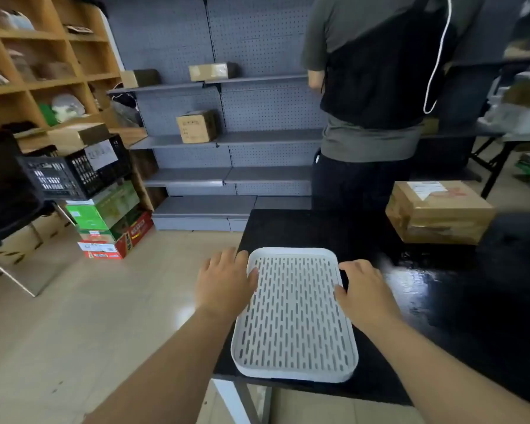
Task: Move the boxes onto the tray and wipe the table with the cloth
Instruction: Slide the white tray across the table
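At the near left corner of the table (pixel 471 301), the left hand (pixel 225 286) grips the tray (pixel 294 316) by its left rim, thumb hooked over. The right hand (pixel 366 292) clasps the right rim. The tray's long axis runs away from the person. The cardboard box (pixel 439 209) lies beyond, to the right, nearer the right hand.

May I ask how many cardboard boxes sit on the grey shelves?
3 boxes: a dark-sided box at the upper shelf's left end, a taped box further right on it, a printed box on the shelf below. The person at the right may hide more.
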A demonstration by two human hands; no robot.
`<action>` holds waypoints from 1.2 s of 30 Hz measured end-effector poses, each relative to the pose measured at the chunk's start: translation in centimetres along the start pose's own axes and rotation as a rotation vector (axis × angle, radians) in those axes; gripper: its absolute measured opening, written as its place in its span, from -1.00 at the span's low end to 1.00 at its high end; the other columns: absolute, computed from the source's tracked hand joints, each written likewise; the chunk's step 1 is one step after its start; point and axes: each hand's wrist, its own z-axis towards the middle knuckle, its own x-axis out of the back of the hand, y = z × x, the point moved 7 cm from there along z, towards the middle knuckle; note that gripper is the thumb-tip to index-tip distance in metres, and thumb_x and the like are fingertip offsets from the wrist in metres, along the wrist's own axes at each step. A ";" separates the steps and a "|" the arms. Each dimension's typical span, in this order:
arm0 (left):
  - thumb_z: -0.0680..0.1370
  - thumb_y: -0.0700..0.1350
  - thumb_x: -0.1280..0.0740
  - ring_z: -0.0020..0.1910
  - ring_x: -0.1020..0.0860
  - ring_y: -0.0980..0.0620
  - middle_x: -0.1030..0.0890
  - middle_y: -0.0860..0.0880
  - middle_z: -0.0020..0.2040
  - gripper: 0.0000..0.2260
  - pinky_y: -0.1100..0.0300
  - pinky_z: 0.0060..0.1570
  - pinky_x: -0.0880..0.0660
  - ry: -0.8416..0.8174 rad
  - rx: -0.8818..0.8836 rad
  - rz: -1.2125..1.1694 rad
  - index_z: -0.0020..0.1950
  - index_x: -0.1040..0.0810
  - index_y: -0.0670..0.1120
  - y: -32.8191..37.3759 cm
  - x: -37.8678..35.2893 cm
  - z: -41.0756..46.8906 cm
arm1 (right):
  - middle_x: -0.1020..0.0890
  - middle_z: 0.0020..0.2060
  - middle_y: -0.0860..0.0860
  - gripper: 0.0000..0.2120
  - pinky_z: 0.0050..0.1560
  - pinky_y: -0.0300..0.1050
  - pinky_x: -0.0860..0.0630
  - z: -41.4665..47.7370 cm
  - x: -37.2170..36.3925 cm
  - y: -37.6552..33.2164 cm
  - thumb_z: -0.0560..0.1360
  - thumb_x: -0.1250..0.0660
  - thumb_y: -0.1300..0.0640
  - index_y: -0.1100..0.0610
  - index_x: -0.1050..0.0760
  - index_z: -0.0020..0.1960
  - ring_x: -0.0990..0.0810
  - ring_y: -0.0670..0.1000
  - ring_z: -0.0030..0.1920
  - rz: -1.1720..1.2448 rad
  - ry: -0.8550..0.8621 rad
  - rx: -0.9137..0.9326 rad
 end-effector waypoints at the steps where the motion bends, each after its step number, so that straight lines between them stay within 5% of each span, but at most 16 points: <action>1: 0.62 0.13 -0.01 0.39 -0.33 -0.02 -0.36 0.00 0.41 -0.59 0.06 0.39 -0.22 -0.014 -0.001 -0.004 0.41 -0.29 0.00 -0.5 -0.7 0.4 | -0.37 0.29 -0.02 -0.65 0.18 -0.09 -0.42 0.2 -0.8 -0.2 0.58 -0.20 0.05 0.04 -0.32 0.35 -0.35 0.03 0.28 -0.007 -0.019 -0.023; 18: 0.62 0.04 -0.07 0.42 -0.28 -0.10 -0.27 -0.11 0.46 -0.61 0.03 0.37 -0.23 -0.373 0.017 -0.077 0.41 -0.30 -0.05 -2.4 -13.4 4.2 | -0.38 0.21 0.01 -0.65 0.08 -0.13 -0.45 2.2 -10.4 5.0 0.57 -0.16 0.10 0.01 -0.33 0.35 -0.36 -0.02 0.08 -0.004 -0.186 -0.276; 25: 0.59 -0.10 -0.08 0.17 -0.48 -0.09 -0.48 -0.09 0.19 -0.71 0.05 0.15 -0.46 -0.463 0.093 -0.145 0.28 -0.41 -0.08 -3.2 -15.7 4.7 | -0.44 -0.03 -0.03 -0.79 -0.07 -0.12 -0.55 2.5 -12.1 6.2 0.56 -0.12 0.18 0.05 -0.44 0.14 -0.51 -0.06 -0.10 0.012 -0.277 -0.326; 32: 0.57 -0.23 -0.11 0.12 -0.52 -0.06 -0.50 -0.08 0.15 -0.72 0.09 0.09 -0.49 -0.514 0.107 -0.169 0.25 -0.44 -0.11 -3.3 -16.8 4.9 | -0.55 -0.02 0.01 -0.77 -0.01 -0.18 -0.52 2.8 -13.0 7.3 0.58 -0.10 0.23 0.16 -0.51 0.08 -0.56 0.00 -0.10 0.069 -0.280 -0.358; 36: 0.54 -0.31 -0.13 0.12 -0.54 -0.06 -0.52 -0.09 0.18 -0.72 0.14 0.09 -0.49 -0.528 0.122 -0.194 0.21 -0.47 -0.15 -3.2 -17.1 5.2 | -0.57 -0.13 0.01 -0.74 -0.14 -0.19 -0.55 2.9 -12.7 7.6 0.58 -0.07 0.25 0.17 -0.54 0.02 -0.56 -0.06 -0.18 0.133 -0.258 -0.433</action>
